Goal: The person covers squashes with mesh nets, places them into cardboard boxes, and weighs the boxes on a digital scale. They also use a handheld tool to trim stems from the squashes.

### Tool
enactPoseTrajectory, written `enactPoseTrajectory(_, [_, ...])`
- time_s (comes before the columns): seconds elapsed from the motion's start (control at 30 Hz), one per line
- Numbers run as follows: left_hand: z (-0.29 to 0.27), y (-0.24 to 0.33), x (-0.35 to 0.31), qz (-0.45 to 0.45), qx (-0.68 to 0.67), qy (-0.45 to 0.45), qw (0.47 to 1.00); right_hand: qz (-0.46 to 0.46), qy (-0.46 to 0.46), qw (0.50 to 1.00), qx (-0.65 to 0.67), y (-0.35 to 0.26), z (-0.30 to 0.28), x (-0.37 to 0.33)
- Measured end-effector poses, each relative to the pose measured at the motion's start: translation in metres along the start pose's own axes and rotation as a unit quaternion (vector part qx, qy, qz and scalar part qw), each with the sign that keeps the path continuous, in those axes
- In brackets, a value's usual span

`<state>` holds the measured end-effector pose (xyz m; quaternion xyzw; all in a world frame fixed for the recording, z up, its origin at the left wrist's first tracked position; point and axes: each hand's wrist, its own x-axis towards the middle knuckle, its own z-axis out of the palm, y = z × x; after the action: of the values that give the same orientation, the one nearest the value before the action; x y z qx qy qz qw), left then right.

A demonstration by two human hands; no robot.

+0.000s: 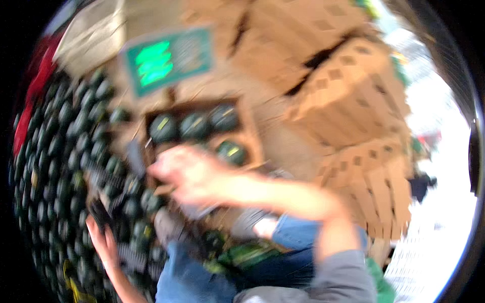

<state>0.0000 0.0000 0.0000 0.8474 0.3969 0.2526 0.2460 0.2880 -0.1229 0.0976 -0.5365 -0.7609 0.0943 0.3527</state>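
Observation:
Small dark green watermelons (195, 126) sit inside an open cardboard box (251, 131), some with a yellow-green label. My right hand (187, 171) reaches across the near left side of this box. Motion smears its fingers, and whether they hold anything is not clear. To the left, my left hand (103, 243) is low over a mass of loose watermelons (65, 151). Its thumb and fingers are around a dark blurred object (101, 213), whose kind I cannot make out.
Just beyond the box stands a teal display panel (169, 58) with glowing green digits. Stacked cardboard boxes (348, 91) line the right side. A pale crate or sack (93, 38) is at the far left, near a red strip (38, 91). My bent legs (194, 272) are close below.

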Motion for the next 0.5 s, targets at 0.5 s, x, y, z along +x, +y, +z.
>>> enactPoseTrajectory(0.5, [0.031,0.093,-0.018,-0.080,-0.363,-0.229,0.900,0.154,-0.036,0.967,0.199,-0.048,-0.002,-0.071])
